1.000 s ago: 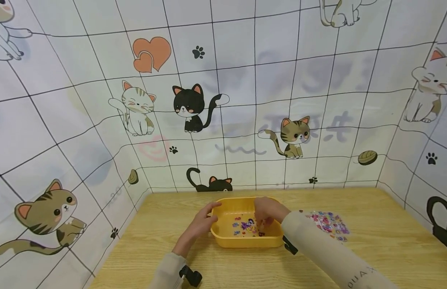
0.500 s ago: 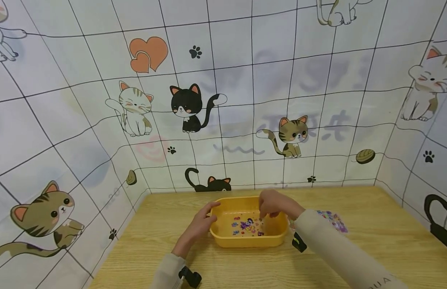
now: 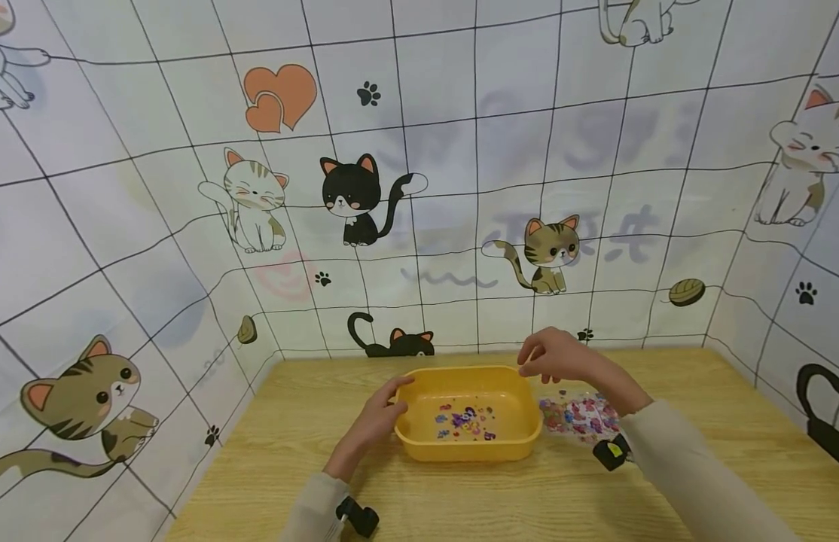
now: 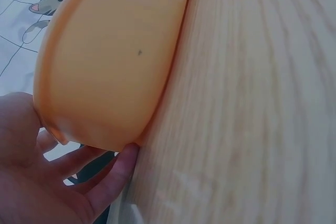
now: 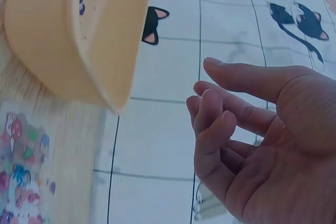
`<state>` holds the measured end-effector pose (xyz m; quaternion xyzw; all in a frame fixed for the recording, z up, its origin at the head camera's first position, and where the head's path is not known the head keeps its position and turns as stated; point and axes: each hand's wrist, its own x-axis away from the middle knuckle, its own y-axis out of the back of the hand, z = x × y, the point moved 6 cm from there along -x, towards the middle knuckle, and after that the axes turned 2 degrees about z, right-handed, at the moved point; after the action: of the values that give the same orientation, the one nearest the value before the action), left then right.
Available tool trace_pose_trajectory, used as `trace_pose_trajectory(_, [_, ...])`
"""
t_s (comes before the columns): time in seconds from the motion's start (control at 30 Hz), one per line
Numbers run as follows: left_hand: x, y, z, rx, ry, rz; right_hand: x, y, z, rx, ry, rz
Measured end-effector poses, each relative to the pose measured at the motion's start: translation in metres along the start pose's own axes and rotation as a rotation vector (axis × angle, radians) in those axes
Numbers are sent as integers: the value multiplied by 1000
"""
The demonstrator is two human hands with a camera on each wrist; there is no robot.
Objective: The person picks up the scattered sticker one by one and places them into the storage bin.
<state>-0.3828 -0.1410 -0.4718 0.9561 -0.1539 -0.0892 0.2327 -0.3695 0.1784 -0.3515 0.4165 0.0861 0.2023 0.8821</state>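
Note:
My left hand (image 3: 373,418) holds the left end of a yellow plastic basin (image 3: 468,452). In the left wrist view the thumb goes over the rim, and other fingers lie along the basin's outer end wall (image 4: 113,77). Several small colourful pieces (image 3: 465,418) lie scattered on the basin floor. Beyond the basin's far right corner, my right hand (image 3: 558,355) is raised above the table. Its fingers are loosely curled, the thumb stands apart, and nothing shows between them in the right wrist view.
To the right of the basin lies a clear, flat packet of colourful pieces (image 3: 578,415), partly covered by the right wrist camera (image 3: 611,452). One small piece (image 3: 562,392) lies by its far edge. A cat-printed wall covering (image 3: 453,226) encloses the wooden table (image 3: 474,500).
My right hand has risen out of the basin and moved right past its rim, its fingers loosening. The left hand has stayed at the basin's left end.

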Motion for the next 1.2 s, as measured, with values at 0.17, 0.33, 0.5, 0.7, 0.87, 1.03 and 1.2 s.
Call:
trace_pose_trajectory(0.17, [-1, -2, -1, 3, -1, 1, 24, 13, -24, -15, 0, -65])
trace_pose_trajectory(0.33, [1, -3, -3, 14, -7, 2, 45, 16, -52, 13, 2, -123])
trace_pose_trajectory(0.5, [-1, -3, -2, 34, -8, 1, 63, 14, -81, 40, -18, -175])
trace_pose_trajectory(0.7, [1, -1, -1, 21, 2, -23, 81, 11, -109, 64, -52, -214])
trace_pose_trajectory(0.87, [2, -1, 1, 9, 4, -25, 89, 14, -124, 126, -104, -255])
trace_pose_trajectory(1.03, [0, -1, 2, 0, 7, -16, 93, 15, -133, 133, -130, -263])
trace_pose_trajectory(1.2, [-1, -1, 1, -2, -6, -5, 94, 15, -142, 136, -136, -254])
